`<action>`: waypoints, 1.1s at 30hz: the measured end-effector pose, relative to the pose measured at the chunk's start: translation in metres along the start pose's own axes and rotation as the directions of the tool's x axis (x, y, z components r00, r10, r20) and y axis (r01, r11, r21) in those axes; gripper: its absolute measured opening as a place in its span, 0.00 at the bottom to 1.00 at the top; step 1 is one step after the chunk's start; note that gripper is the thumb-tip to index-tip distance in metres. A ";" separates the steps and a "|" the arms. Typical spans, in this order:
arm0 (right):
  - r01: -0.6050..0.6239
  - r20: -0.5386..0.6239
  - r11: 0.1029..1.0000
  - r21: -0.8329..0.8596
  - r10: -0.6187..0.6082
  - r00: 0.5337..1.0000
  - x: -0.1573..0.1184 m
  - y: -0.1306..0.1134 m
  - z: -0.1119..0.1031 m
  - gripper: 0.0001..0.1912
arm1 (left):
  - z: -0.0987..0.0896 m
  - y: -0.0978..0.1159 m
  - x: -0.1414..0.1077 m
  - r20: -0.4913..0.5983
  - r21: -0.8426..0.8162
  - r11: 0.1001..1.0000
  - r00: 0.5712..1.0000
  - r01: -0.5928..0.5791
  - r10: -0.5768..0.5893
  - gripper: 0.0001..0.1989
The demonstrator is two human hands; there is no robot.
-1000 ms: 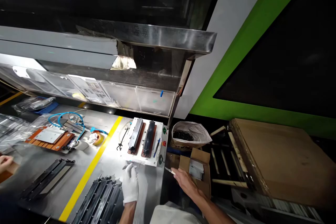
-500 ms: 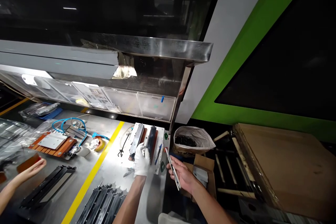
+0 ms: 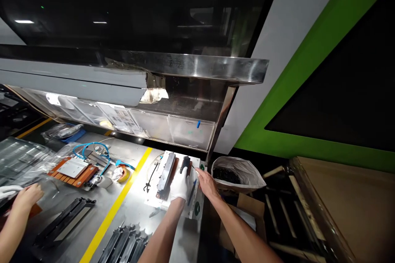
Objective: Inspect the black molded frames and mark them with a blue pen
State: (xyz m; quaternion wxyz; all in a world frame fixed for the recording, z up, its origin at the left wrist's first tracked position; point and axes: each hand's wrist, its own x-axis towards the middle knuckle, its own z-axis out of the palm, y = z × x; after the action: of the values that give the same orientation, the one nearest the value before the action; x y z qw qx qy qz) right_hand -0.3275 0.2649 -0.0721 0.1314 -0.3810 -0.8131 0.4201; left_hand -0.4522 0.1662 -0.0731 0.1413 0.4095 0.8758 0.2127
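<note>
My left hand (image 3: 180, 185) wears a white glove. Its fingers close around a long black plastic part (image 3: 185, 163) seated in the right side of a white fixture (image 3: 151, 200). My bare right hand (image 3: 206, 181) is closed at the fixture's right edge, close to the far end of that part. The slim silver utility knife seen in it earlier is now mostly hidden by the fingers. On the fixture's left side lies a grey-black bar (image 3: 166, 174). A blue pen (image 3: 194, 185) rests between my hands, beside the black part.
Several black parts (image 3: 123, 244) lie left of my forearm, past which runs yellow tape (image 3: 117, 205). An open bag (image 3: 243, 172) of black scraps and a cardboard box (image 3: 251, 205) stand right of the bench. A co-worker's hands (image 3: 29, 195) are at far left.
My right hand has moved from beside the bench up to the black part, turning the knife out of sight. My left hand stays on the part. The camera view has shifted slightly.
</note>
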 end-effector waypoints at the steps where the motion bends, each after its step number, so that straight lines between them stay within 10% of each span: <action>1: 0.014 -0.001 0.999 -0.031 -0.015 1.000 0.007 -0.004 0.000 0.26 | 0.002 -0.001 -0.001 -0.006 0.008 1.000 1.000 0.001 -0.001 0.26; 15: 0.168 0.122 0.906 -0.387 -0.131 0.984 0.001 -0.020 0.005 0.25 | 0.027 -0.024 -0.016 -0.119 0.172 0.984 0.990 -0.050 0.071 0.25; 33: 0.211 0.169 0.833 -0.512 -0.143 0.975 0.011 -0.033 -0.002 0.29 | 0.000 -0.002 -0.010 0.036 0.171 0.985 0.999 -0.009 0.003 0.30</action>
State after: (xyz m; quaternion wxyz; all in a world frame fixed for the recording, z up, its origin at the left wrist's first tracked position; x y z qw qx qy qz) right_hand -0.3506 0.2630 -0.0463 0.0097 -0.2987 -0.9352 0.1902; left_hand -0.4475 0.1574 -0.0739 0.1204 0.4266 0.8869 0.1302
